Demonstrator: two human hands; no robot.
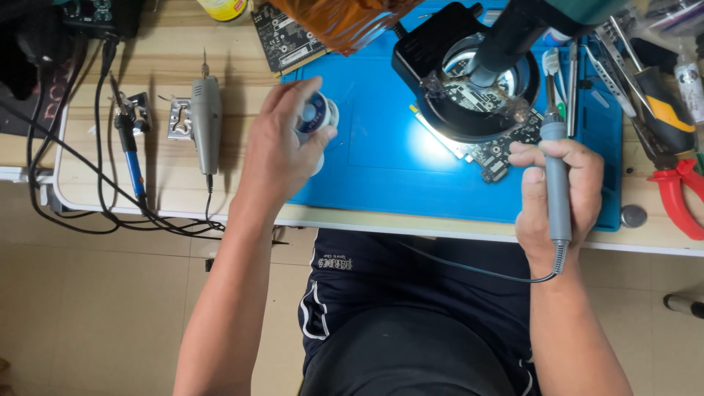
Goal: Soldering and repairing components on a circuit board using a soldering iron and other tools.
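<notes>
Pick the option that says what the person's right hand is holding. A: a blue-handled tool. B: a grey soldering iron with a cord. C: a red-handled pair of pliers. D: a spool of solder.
B: the right hand is wrapped around the grey soldering iron, its cord trailing from the handle's end, while the left hand holds the spool.
</notes>
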